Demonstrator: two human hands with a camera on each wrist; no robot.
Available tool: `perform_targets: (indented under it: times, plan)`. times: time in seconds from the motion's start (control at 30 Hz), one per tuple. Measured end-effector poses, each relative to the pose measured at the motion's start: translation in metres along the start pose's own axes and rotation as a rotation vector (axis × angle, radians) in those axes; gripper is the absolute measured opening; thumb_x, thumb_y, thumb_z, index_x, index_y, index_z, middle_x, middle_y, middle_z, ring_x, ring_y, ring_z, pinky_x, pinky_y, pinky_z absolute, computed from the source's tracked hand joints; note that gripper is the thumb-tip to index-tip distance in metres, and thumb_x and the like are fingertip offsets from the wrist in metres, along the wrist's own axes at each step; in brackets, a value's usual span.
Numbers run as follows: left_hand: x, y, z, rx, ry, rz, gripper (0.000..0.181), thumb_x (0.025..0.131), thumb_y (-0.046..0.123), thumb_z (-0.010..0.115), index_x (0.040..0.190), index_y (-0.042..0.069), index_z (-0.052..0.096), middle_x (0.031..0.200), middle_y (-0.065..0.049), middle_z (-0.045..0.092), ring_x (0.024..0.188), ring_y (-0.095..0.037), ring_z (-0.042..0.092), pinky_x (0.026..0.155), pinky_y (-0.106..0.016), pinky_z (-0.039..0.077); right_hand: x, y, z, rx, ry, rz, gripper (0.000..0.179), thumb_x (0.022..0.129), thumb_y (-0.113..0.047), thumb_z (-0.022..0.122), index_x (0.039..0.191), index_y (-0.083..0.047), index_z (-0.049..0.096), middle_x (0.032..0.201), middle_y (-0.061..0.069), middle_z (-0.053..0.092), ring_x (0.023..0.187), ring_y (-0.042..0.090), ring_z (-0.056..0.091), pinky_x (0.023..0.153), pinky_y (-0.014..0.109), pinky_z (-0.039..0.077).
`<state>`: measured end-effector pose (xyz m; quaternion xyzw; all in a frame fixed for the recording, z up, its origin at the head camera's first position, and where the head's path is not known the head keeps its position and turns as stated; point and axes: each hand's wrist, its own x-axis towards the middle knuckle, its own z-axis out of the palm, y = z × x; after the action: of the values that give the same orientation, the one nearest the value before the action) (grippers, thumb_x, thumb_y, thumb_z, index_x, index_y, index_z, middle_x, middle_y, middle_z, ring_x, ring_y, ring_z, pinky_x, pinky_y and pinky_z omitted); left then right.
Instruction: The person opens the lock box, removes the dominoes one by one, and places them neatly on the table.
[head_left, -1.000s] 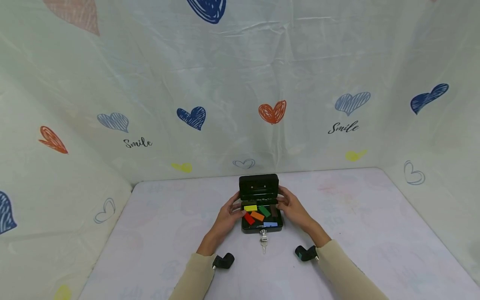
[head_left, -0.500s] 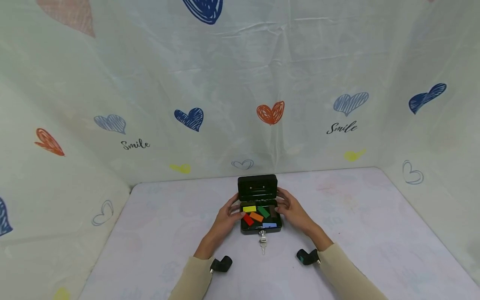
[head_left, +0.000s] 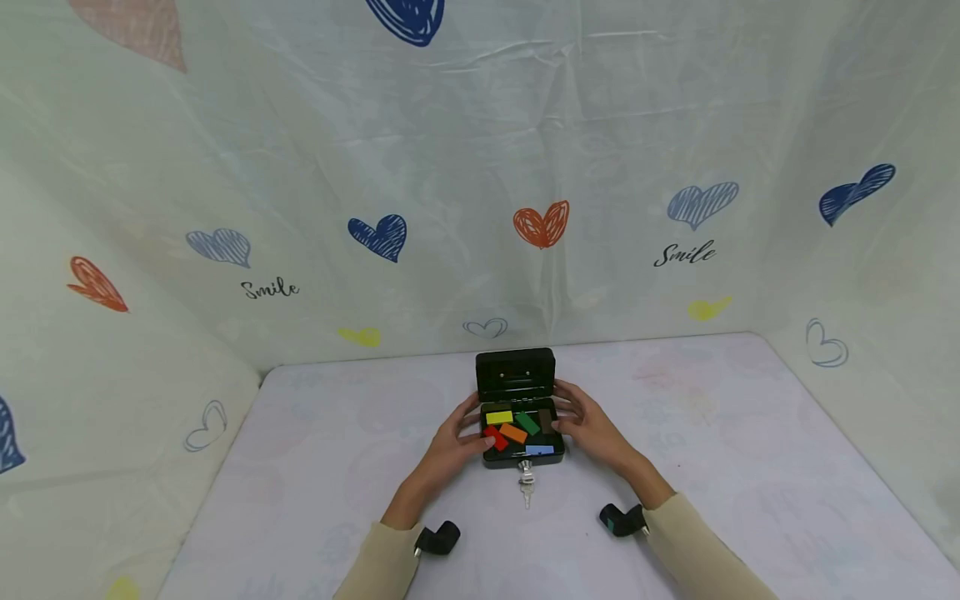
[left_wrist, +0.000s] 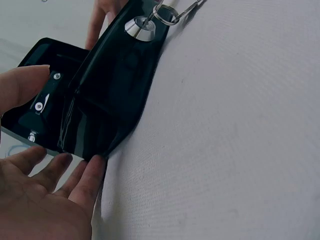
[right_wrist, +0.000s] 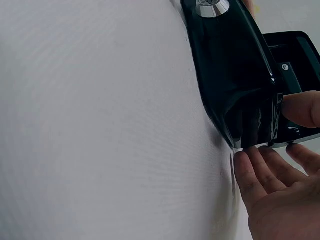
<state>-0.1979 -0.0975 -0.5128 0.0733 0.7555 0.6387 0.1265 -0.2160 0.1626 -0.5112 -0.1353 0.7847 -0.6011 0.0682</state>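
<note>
A black metal cash box (head_left: pixel 523 455) stands with its lid (head_left: pixel 516 370) raised, at the far middle of the table. Coloured blocks lie inside: red (head_left: pixel 492 432), orange (head_left: pixel 513 433), yellow (head_left: pixel 498 417), green (head_left: pixel 528 423), brown (head_left: pixel 545 422) and light blue (head_left: pixel 539 450). My left hand (head_left: pixel 453 443) holds the box's left side, fingertips (left_wrist: pixel 95 165) against the outer wall and thumb over the rim by the red block. My right hand (head_left: pixel 592 427) grips the right side likewise, its thumb (right_wrist: pixel 301 108) at the rim near the brown block. A key ring with keys (head_left: pixel 527 486) hangs from the front lock (left_wrist: pixel 140 29).
The box rests on a pale cloth-covered table (head_left: pixel 345 467). Behind and beside it rises a white sheet (head_left: pixel 450 142) printed with hearts and "Smile". Black wrist cameras (head_left: pixel 438 538) stick out from both beige sleeves (head_left: pixel 697 546).
My left thumb has slid slightly forward and right, over part of the red block. My right hand has shifted a little lower along the box. The box and blocks stay as they were.
</note>
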Motion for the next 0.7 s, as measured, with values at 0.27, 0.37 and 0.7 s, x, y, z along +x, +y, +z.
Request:
perform_targets:
  times: [0.27,0.37,0.7]
  plan:
    - [-0.007,-0.005,0.0,0.062,-0.049,-0.001,0.091,0.076,0.016,0.077,0.147,0.031,0.022,0.15,-0.004,0.025,0.125,-0.034,0.041,0.095,-0.04,0.046,-0.013,-0.019,0.0,-0.042,-0.002,-0.086,0.065,0.084,0.007,0.058,0.142,-0.003,0.031,0.137,0.022,0.041,0.121,0.04,0.044,0.094,0.048,0.045]
    - [-0.009,-0.007,-0.001,0.067,-0.069,0.01,0.096,0.073,0.015,0.079,0.147,0.031,0.02,0.15,-0.003,0.025,0.126,-0.033,0.041,0.095,-0.038,0.046,-0.018,-0.026,0.001,-0.052,-0.002,-0.097,0.065,0.084,0.008,0.059,0.142,0.0,0.03,0.137,0.025,0.04,0.119,0.043,0.044,0.093,0.054,0.043]
    - [-0.01,-0.011,-0.002,0.041,-0.091,0.05,0.099,0.071,0.008,0.08,0.147,0.031,0.021,0.15,0.002,0.024,0.13,-0.028,0.036,0.098,-0.035,0.042,-0.021,-0.007,-0.001,-0.257,0.065,-0.154,0.067,0.082,0.0,0.066,0.141,-0.008,0.035,0.135,0.016,0.045,0.114,0.033,0.051,0.094,0.051,0.044]
